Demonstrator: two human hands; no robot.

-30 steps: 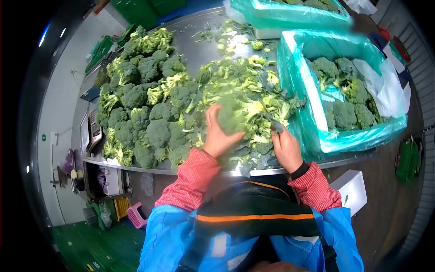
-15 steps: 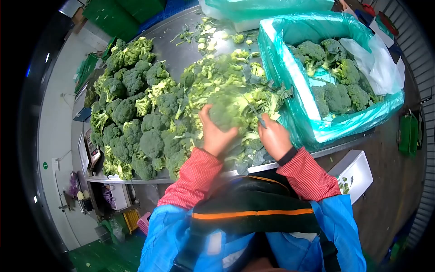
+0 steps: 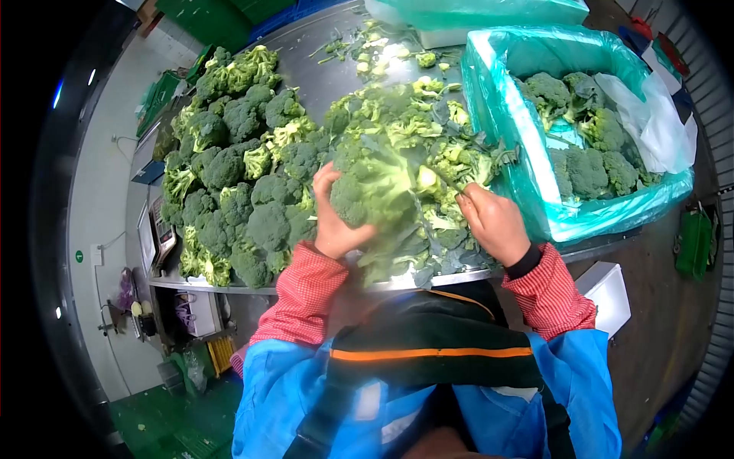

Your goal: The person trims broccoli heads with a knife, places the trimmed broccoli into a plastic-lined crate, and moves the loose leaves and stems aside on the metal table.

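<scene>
My left hand (image 3: 336,223) is wrapped round a broccoli head (image 3: 376,182), its pale cut stem turned to the right. In my right hand (image 3: 497,226) is a small knife (image 3: 446,179), pinched at the handle, its thin blade pointing left toward that stem. Beneath both hands spreads a heap of broccoli trimmings (image 3: 451,218), pale stalk pieces and leaves mixed together. Whole broccoli heads (image 3: 269,203) are piled to the left of my left hand.
A box lined with green plastic (image 3: 527,164) stands at the right with broccoli heads and a clear bag (image 3: 650,122) inside. Another green-lined box (image 3: 489,14) is at the back. A white bin (image 3: 608,297) sits below the metal table (image 3: 325,42) at right.
The broccoli head has tipped so its stem now faces right. My right hand has moved right with the knife, away from my left hand, which has shifted slightly left.
</scene>
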